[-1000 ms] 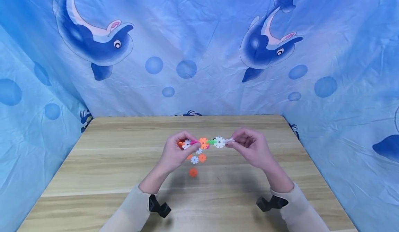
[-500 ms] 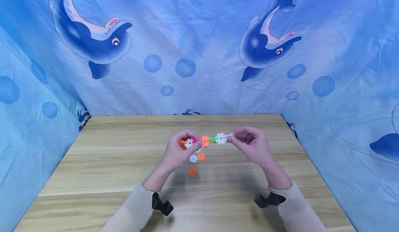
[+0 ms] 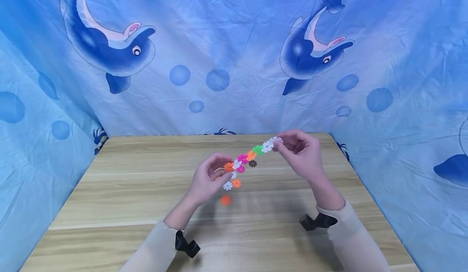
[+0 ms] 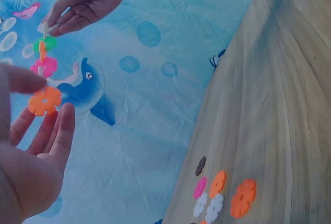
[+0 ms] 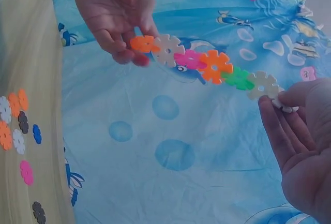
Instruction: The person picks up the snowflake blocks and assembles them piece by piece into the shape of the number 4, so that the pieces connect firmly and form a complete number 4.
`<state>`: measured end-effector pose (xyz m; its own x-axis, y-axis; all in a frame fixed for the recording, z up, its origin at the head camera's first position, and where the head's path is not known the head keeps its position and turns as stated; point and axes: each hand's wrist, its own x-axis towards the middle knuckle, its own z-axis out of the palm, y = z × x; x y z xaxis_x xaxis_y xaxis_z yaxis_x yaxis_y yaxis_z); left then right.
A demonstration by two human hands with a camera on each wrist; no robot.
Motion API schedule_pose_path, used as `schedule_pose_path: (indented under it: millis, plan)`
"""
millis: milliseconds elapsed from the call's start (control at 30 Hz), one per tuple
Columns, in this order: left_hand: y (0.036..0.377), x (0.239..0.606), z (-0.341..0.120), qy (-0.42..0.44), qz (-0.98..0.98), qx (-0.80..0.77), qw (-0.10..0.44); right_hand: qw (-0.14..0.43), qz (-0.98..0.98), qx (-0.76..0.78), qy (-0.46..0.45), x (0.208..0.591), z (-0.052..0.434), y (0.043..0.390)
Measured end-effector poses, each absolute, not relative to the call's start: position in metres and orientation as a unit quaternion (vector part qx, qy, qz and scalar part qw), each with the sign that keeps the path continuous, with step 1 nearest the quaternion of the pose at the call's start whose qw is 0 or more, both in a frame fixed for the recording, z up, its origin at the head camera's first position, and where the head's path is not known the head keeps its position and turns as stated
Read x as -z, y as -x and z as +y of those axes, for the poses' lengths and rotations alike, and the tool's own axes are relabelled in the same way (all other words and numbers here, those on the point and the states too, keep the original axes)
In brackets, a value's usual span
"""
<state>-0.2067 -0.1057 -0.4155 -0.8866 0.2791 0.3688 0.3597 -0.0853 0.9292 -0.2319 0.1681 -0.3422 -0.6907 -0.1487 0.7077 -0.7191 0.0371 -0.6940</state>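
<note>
two hands hold one chain of snowflake discs (image 3: 251,156) in the air above the worktop (image 3: 109,190). long axis runs on a slant, low near end to high far end. left hand (image 3: 208,178) pinches the low orange end disc (image 5: 144,43) between thumb and fingers (image 4: 49,131), other fingers loosely spread. right hand (image 3: 301,152) pinches the high white end (image 5: 283,104), fingers curled round it. chain taut between them, neither hand nearer its middle. loose discs (image 3: 231,186) lie on the worktop just below the left hand, one orange disc (image 3: 226,200) a little nearer the person. dolphin cloth (image 3: 219,52) behind.
</note>
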Motion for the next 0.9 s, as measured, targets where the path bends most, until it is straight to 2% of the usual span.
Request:
schedule_pose_path:
  millis: [167,667,900]
  plan:
    - [0.207,0.418,-0.107,0.188,-0.697,0.691,0.029,0.225,-0.68,-0.624,-0.311,0.34,0.167,0.233]
    - [0.207,0.413,-0.107,0.151,-0.695,0.703,0.018,0.179,-0.692,-0.632,-0.299,0.343,0.174,0.235]
    - [0.209,0.407,-0.112,0.131,-0.677,0.723,0.042,0.129,-0.737,-0.608,-0.264,0.367,0.168,0.246]
